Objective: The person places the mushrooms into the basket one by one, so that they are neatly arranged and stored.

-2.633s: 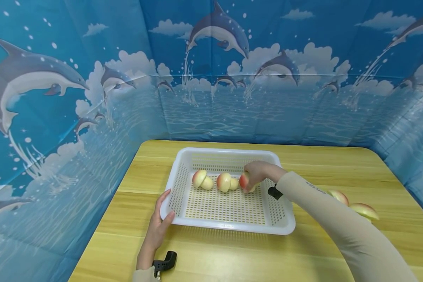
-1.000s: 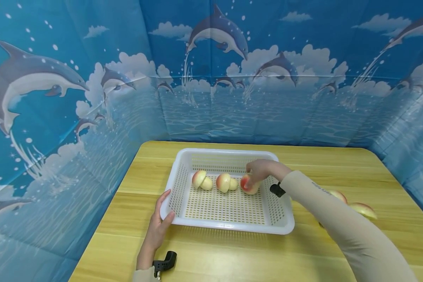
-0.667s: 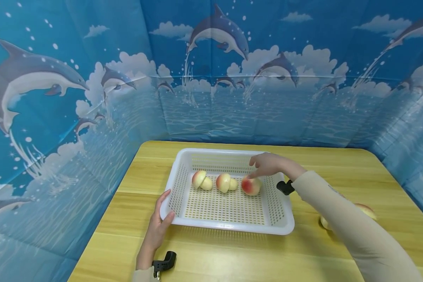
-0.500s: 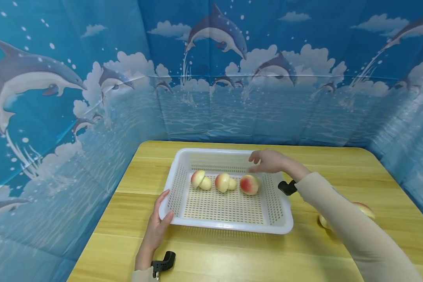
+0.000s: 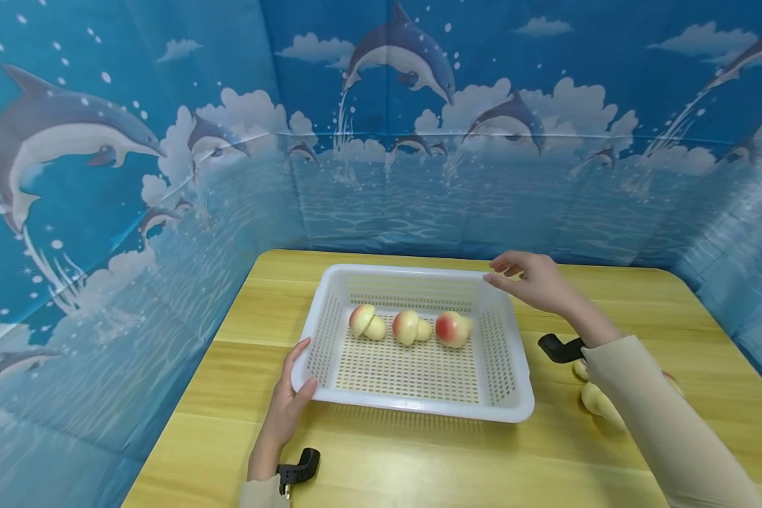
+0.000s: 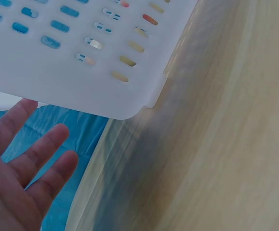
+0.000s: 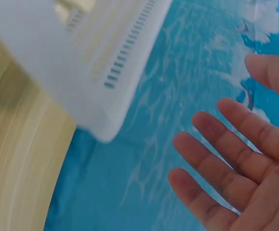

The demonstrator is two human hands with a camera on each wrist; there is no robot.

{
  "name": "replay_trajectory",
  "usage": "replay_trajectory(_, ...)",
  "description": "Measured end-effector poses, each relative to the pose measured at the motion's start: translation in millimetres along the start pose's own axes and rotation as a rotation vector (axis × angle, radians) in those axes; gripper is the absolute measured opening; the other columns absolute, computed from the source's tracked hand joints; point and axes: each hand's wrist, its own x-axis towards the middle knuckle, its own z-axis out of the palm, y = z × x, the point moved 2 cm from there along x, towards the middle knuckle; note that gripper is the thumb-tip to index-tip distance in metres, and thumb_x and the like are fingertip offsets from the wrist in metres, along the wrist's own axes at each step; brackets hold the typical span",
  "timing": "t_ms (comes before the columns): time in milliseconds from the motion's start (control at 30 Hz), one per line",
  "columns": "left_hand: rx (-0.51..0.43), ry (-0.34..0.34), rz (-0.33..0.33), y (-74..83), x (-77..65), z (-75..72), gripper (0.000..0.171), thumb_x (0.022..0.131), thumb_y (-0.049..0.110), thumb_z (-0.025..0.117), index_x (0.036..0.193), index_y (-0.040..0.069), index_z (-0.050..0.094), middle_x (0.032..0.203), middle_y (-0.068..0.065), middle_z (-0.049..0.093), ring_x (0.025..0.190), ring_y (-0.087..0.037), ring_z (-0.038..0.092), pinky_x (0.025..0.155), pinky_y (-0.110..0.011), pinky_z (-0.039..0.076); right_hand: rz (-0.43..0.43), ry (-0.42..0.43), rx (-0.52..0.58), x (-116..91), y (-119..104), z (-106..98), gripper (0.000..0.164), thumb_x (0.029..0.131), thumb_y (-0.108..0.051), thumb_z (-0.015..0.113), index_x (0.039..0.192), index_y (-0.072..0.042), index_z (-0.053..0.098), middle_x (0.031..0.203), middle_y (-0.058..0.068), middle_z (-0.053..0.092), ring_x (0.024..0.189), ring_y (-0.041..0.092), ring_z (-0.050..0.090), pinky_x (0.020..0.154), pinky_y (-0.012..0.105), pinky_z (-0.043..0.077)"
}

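Tabletop (image 5: 419, 466) around basket (image 5: 413, 370), left hand (image 5: 284, 413) at rim (image 5: 413, 405)

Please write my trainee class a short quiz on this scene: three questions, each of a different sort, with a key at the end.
1. Count: how many mushroom-shaped objects lie inside the white basket?

2. True or false: the right hand holds nothing.

3. Multiple choice: seen from the person's side, where does the left hand touch the white basket?
A) At the far right corner
B) At the near left corner
C) At the middle of the far side

Key: 1. Three. 2. True. 3. B.
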Motion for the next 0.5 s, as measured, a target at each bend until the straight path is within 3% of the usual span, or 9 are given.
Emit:
replay_trajectory(200, -0.001, -0.003, -0.005, -1.0, 0.8, 0.8, 0.063, 0.093, 0.008, 0.046, 0.150, 0.020, 0.023, 0.149, -0.017, 0.030, 0.122, -0.040, 0.044, 0.090, -0.044, 0.042, 0.076, 0.106, 0.016, -25, 13, -17, 0.046, 0.094, -0.040, 0.056, 0.120, -0.002, 0.059, 0.115, 0.020, 0.060, 0.102, 0.039, 0.056, 0.079, 0.055, 0.046)
replay_trajectory(500, -0.008, -0.004, -0.015, -1.1, 0.7, 0.5, 0.064, 0.092, 0.007, 0.046, 0.151, 0.018, 0.021, 0.149, -0.019, 0.029, 0.123, -0.041, 0.043, 0.090, -0.044, 0.042, 0.221, 0.085, 0.012, -59, 39, -21, 0.060, 0.095, -0.048, 0.050, 0.131, 0.000, 0.050, 0.126, 0.026, 0.052, 0.110, 0.043, 0.049, 0.080, 0.058, 0.042)
